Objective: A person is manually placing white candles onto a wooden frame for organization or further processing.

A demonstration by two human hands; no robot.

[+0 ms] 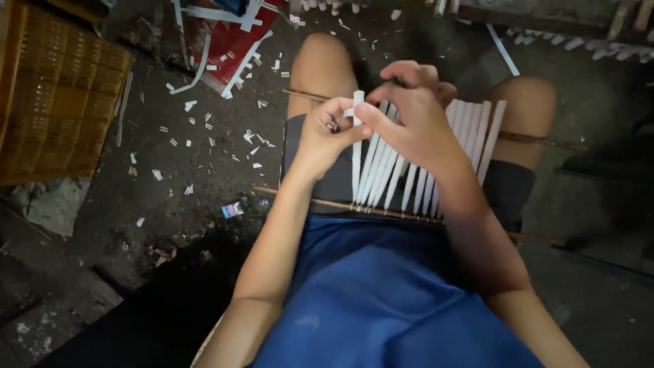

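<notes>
A row of white paper tubes (470, 129) lies across my lap, strung side by side between two thin wooden sticks (354, 206). My left hand (325, 133) pinches the top of the leftmost white tube (357, 153) between thumb and fingers. My right hand (415, 116) lies over the middle tubes, its fingertips meeting the left hand at that same tube's upper end. The tubes under the right hand are partly hidden.
A yellow woven basket (58, 95) stands at the left. White paper scraps (204, 126) litter the dark concrete floor. A red sheet with white strips (231, 37) lies at the top. More white tubes (579, 41) line the far right edge.
</notes>
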